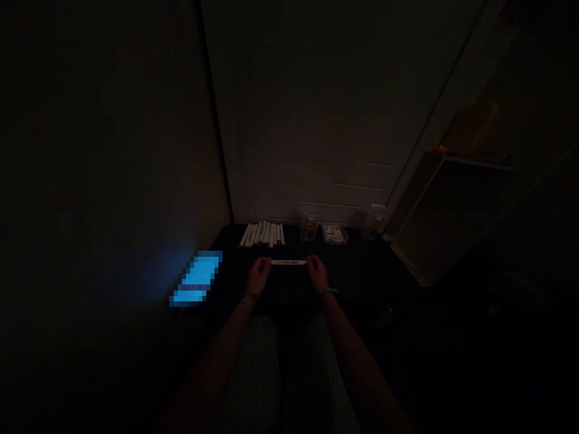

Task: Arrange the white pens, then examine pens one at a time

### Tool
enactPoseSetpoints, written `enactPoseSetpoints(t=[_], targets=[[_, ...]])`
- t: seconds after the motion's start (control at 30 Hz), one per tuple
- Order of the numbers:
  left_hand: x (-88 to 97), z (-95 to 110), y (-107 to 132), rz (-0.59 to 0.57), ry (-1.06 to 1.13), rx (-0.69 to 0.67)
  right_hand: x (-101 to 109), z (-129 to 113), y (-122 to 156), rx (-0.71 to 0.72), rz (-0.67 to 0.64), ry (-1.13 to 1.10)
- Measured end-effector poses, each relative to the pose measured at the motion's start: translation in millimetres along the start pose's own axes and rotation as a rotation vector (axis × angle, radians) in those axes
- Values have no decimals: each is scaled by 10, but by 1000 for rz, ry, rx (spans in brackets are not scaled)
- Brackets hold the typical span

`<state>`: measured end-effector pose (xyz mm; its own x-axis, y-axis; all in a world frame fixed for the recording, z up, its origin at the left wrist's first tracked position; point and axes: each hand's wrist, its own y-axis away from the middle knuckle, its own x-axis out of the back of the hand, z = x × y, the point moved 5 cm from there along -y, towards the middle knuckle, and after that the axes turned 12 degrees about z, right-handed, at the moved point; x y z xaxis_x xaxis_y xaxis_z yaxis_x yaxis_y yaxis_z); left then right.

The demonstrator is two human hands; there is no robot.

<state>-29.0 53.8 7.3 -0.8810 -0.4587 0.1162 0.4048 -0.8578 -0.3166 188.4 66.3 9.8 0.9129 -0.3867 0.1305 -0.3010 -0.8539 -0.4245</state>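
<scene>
While the fingers of your left hand and right hand pinch opposite ends of one white marker, it spans level between them, over the dark table. Whether it touches the surface, you cannot tell in this light. Main risk, as judged: uneven force between your hands could let one end slip, and the barrel might drop and roll. Just beyond, to the left, the loose markers lie side by side; a knuckle brushing them could scatter the row. Right of these, the clear package looks upright and could tip if bumped; the white printed box is beside it, the second package farther right. Off your left side, the glowing screen leaves the work dim, so misjudging depth or a label is likely.
</scene>
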Motion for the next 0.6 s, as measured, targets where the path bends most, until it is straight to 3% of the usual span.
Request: enactPoseSetpoints(t=[0.6], targets=[[-8,-32,-6,10,-21,-44,6,-7,7,5,-8,4]])
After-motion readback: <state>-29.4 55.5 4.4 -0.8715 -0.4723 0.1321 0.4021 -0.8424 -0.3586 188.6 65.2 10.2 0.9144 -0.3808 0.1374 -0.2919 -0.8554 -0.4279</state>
